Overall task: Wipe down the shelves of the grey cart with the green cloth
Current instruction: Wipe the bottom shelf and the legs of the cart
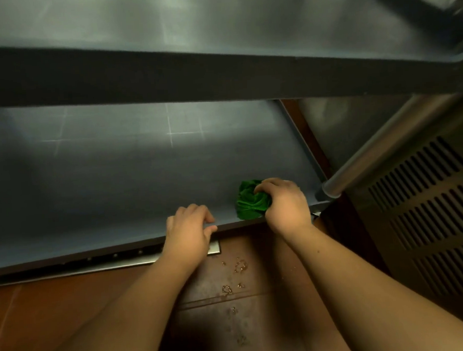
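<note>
Both hands sit at the lower shelf's (117, 182) front edge: right hand (286, 204) clutches one green cloth (249, 201) near its right corner, left hand (190, 229) grips the lip. Leftward, the shelf lies bare.

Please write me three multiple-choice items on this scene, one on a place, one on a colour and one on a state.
1. Where is the cloth?
A. lower shelf, near right corner
B. floor
C. upper shelf

2. What colour is the cloth?
A. white
B. green
C. blue

3. What is the left hand doing?
A. hanging free
B. holding a bottle
C. gripping the lower shelf's front edge

Key: 1 A, the right hand presses it onto the lower shelf by the post; 2 B, it is plainly green; 3 C, its fingers curl over the lip.
</note>
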Available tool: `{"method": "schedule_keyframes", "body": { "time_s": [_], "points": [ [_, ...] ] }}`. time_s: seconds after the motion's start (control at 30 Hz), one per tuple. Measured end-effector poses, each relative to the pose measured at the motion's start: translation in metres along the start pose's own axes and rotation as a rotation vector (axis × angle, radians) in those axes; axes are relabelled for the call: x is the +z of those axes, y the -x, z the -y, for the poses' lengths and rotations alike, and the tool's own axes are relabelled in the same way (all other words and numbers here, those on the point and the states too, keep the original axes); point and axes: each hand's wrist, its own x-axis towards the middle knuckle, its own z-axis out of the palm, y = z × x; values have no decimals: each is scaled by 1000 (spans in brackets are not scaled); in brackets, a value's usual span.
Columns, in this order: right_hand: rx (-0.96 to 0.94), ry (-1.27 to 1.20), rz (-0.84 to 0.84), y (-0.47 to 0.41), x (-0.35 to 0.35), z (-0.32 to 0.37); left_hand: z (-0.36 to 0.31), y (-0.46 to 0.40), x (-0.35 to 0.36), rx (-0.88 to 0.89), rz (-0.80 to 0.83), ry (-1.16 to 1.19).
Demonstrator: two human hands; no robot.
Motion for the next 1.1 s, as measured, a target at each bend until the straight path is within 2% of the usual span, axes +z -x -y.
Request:
{"method": "schedule_keyframes", "body": {
  "time_s": [0.2, 0.5, 0.67, 0.77, 0.83, 0.97, 1.1],
  "points": [
    [113, 56, -10, -5, -22, -36, -3, -2, -2, -28, 9, 21],
    [238, -83, 7, 0, -13, -21, -5, 0, -6, -84, -5, 115],
    [84, -132, 51, 11, 8, 38, -4, -1, -5, -95, -3, 126],
    [11, -139, 40, 19, 24, 83, 6, 10, -16, -126, -120, 441],
    [-15, -135, 29, 23, 31, 106, 23, 22, -34, -191, -219, 543],
    [-63, -148, 7, 31, 49, 156, 70, 40, -80, -351, -388, 601],
    [-156, -98, 63, 33, 66, 213, 109, 57, -111, -424, -363, 515]
  ]
}}
